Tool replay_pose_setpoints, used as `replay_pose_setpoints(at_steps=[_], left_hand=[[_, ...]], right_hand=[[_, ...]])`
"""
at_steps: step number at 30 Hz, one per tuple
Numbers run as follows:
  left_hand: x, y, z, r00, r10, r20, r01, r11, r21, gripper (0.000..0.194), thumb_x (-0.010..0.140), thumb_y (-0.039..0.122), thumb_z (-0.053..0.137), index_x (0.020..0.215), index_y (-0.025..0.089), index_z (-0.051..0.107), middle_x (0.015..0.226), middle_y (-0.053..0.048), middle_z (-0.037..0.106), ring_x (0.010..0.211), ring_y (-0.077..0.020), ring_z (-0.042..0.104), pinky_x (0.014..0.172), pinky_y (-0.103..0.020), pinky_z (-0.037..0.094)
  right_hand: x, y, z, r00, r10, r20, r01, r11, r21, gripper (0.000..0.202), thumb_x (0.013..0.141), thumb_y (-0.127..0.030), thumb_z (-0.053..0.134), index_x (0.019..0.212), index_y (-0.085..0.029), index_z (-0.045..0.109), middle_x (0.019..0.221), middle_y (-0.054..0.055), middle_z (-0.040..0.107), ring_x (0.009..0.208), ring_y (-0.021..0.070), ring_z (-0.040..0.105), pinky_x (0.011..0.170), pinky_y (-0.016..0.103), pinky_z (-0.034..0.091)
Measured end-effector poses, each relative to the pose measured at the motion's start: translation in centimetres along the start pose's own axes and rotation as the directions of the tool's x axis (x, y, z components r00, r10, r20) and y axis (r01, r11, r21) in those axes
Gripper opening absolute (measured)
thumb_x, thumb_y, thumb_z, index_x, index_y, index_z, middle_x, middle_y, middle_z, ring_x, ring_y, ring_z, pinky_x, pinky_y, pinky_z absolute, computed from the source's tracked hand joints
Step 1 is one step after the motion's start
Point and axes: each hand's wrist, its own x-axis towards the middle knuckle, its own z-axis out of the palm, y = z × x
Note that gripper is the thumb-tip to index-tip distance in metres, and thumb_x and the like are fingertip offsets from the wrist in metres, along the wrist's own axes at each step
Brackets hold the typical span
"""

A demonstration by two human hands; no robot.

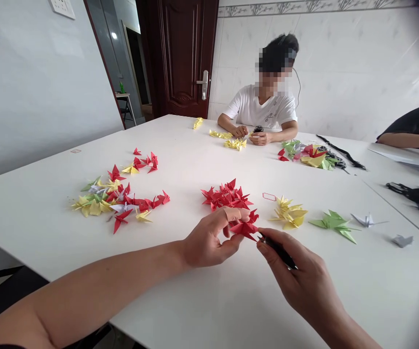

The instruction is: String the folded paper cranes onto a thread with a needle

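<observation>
My left hand (213, 237) pinches a red paper crane (245, 229) between thumb and fingers, just above the white table. My right hand (297, 264) grips slim black tweezers (279, 251), their tips close to the crane's right side. Whether the tips touch the paper, I cannot tell. Right behind my left hand lies a pile of red paper cranes (227, 195). To the right of it are a cluster of yellow cranes (290, 214), green cranes (333, 222), a white crane (368, 220) and a small grey-white folded piece (402, 241).
Left on the table (151, 295) spreads a group of mixed-colour cranes (102, 198). Across from me a person (264, 106) handles yellow folded pieces (235, 144). Mixed cranes (313, 154) and black cords (342, 152) lie far right, near another person's arm (409, 140). A black bundle (418, 196) is at the right.
</observation>
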Motion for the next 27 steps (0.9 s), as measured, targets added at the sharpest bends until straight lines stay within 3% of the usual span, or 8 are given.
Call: replay_pose_setpoints(at_steps=[10, 17, 27], left_hand=[[-0.24, -0.35, 0.21, 0.995, 0.094, 0.046, -0.094, 0.996, 0.003, 0.035, 0.079, 0.014, 0.053, 0.114, 0.020, 0.049, 0.100, -0.007, 0.062, 0.081, -0.0130, 0.058, 0.063, -0.024, 0.052], [-0.25, -0.36, 0.06, 0.995, 0.081, 0.065, -0.082, 0.996, 0.017, 0.033, 0.080, 0.014, 0.053, 0.112, 0.020, 0.050, 0.098, -0.007, 0.061, 0.083, -0.0139, 0.059, 0.067, -0.026, 0.053], [0.22, -0.14, -0.24, 0.993, 0.116, 0.038, -0.118, 0.991, 0.057, 0.032, 0.078, 0.010, 0.054, 0.109, 0.017, 0.051, 0.095, -0.008, 0.062, 0.081, -0.0143, 0.058, 0.068, -0.027, 0.052]], right_hand=[[-0.12, 0.48, 0.08, 0.995, -0.067, 0.067, 0.070, 0.997, -0.041, 0.020, 0.087, -0.033, 0.048, 0.097, -0.023, 0.062, 0.079, 0.002, 0.067, 0.059, 0.0118, 0.056, 0.053, 0.023, 0.045], [-0.09, 0.57, 0.06, 0.996, -0.011, 0.085, 0.013, 1.000, -0.026, 0.022, 0.087, -0.035, 0.047, 0.097, -0.023, 0.062, 0.078, 0.002, 0.067, 0.057, 0.0117, 0.056, 0.054, 0.023, 0.046], [0.09, 0.67, 0.10, 0.997, -0.026, 0.068, 0.024, 0.999, 0.040, 0.021, 0.087, -0.034, 0.048, 0.096, -0.024, 0.065, 0.083, 0.003, 0.068, 0.066, 0.0141, 0.061, 0.059, 0.023, 0.048]])
